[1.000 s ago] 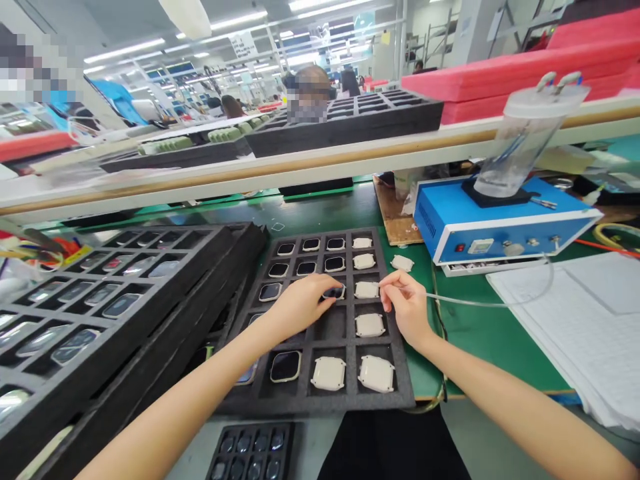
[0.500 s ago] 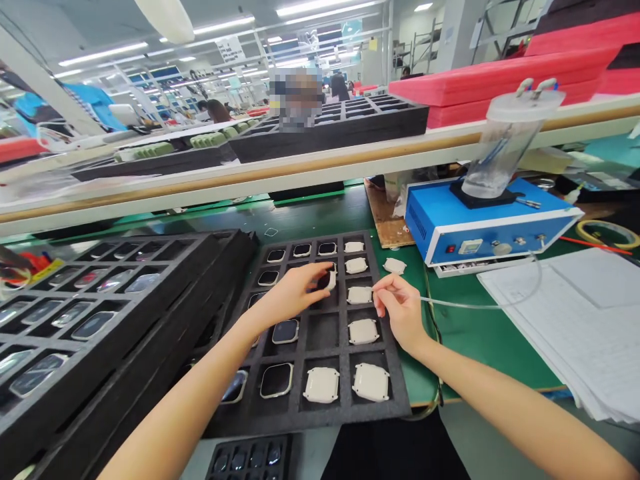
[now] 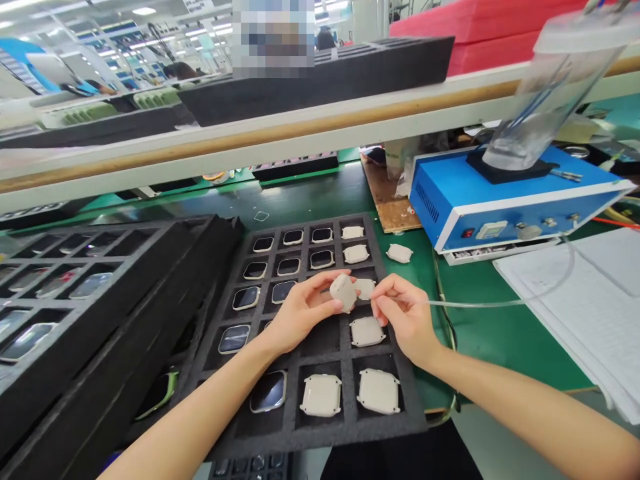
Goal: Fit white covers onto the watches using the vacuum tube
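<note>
My left hand [image 3: 313,308] pinches a cream watch case [image 3: 343,293] between thumb and fingers, tilted above the black foam tray [image 3: 320,440]. My right hand [image 3: 404,313] is closed on the end of a thin clear tube [image 3: 475,305]. Its fingertips are beside a cream watch case [image 3: 365,289] in the right column, partly hidden by the hands. Several other cream cases [image 3: 367,331] lie in that column. Dark-screened watches [image 3: 270,391] sit in the columns further left. What tip the tube has is hidden by my fingers.
Right of the tray lies a loose cream case [image 3: 400,253]. Behind it stands a blue control box [image 3: 505,207] carrying a clear canister [image 3: 530,107]. Papers [image 3: 575,313] cover the right side. Stacked black trays [image 3: 115,300] rise at left, and a shelf edge [image 3: 300,130] crosses behind.
The camera view has shifted. My left hand has come closer to my right hand; the cream case in it now shows its pale side. My right hand still pinches the tube.
</note>
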`<state>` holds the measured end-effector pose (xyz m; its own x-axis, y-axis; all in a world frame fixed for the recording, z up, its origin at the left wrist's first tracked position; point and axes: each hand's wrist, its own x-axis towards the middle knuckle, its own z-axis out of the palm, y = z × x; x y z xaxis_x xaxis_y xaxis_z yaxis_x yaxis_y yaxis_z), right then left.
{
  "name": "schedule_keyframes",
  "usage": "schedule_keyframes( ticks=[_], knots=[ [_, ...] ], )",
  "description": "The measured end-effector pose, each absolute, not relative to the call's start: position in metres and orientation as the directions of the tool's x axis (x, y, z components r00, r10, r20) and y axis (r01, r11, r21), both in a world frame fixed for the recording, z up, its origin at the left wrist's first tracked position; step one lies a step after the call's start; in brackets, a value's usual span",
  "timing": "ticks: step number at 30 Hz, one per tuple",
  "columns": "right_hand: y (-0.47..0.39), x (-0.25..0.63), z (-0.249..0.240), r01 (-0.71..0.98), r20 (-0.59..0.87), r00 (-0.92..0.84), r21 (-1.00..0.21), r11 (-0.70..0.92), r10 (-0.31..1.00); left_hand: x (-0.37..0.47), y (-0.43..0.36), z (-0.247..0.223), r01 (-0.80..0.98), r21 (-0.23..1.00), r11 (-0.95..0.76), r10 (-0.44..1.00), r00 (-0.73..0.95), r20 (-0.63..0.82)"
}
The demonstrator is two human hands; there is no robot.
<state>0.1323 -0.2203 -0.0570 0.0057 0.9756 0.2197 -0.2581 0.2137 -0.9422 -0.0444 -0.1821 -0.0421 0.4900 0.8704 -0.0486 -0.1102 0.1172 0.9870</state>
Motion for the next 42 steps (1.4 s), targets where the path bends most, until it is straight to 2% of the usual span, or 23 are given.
schedule_keyframes(
  ticks=[6,8,10,12,14,16,18,21,24,31,33,38,42],
  knots=[
    [-0.219,0.133,-0.057,-0.244,0.221,-0.003,-0.946,0.214,0.975,-0.043,-0.184,-0.039,-0.093,0.990,0.103,0.854,0.519,-0.040],
    [-0.218,0.133,-0.056,-0.249,0.222,0.001,-0.944,0.215,0.975,-0.044,-0.185,-0.036,0.011,1.000,0.012,0.884,0.467,-0.015],
    [-0.218,0.132,-0.056,-0.254,0.225,0.001,-0.942,0.218,0.974,-0.046,-0.186,-0.033,0.226,0.961,-0.158,0.926,0.372,0.065],
    [-0.218,0.132,-0.057,-0.254,0.229,-0.001,-0.942,0.221,0.973,-0.048,-0.186,-0.032,0.524,0.786,-0.329,0.935,0.296,0.194],
    [-0.218,0.132,-0.057,-0.249,0.232,-0.001,-0.942,0.225,0.973,-0.048,-0.185,-0.031,0.744,0.516,-0.426,0.904,0.320,0.284],
    [-0.218,0.133,-0.058,-0.248,0.234,0.001,-0.942,0.227,0.972,-0.049,-0.184,-0.030,0.814,0.331,-0.477,0.875,0.406,0.263],
    [-0.218,0.133,-0.058,-0.251,0.230,0.003,-0.942,0.223,0.973,-0.051,-0.184,-0.027,0.796,0.280,-0.537,0.843,0.497,0.203],
    [-0.218,0.133,-0.057,-0.252,0.213,0.004,-0.945,0.207,0.977,-0.058,-0.184,-0.020,0.737,0.298,-0.607,0.790,0.599,0.129],
    [-0.217,0.131,-0.056,-0.250,0.195,0.007,-0.949,0.191,0.981,-0.067,-0.182,-0.017,0.715,0.367,-0.595,0.786,0.613,0.081],
    [-0.216,0.131,-0.058,-0.248,0.210,0.003,-0.947,0.205,0.978,-0.062,-0.173,-0.026,0.726,0.490,-0.483,0.875,0.425,0.234],
    [-0.216,0.132,-0.058,-0.241,0.217,0.004,-0.947,0.212,0.976,-0.057,-0.170,-0.024,0.697,0.511,-0.502,0.862,0.451,0.232],
    [-0.218,0.134,-0.058,-0.236,0.219,0.006,-0.948,0.214,0.976,-0.058,-0.158,-0.010,0.571,0.601,-0.559,0.737,0.675,0.045],
    [-0.218,0.134,-0.056,-0.219,0.216,0.023,-0.952,0.216,0.976,-0.067,-0.149,-0.006,0.487,0.743,-0.459,0.718,0.696,-0.012]
  ],
)
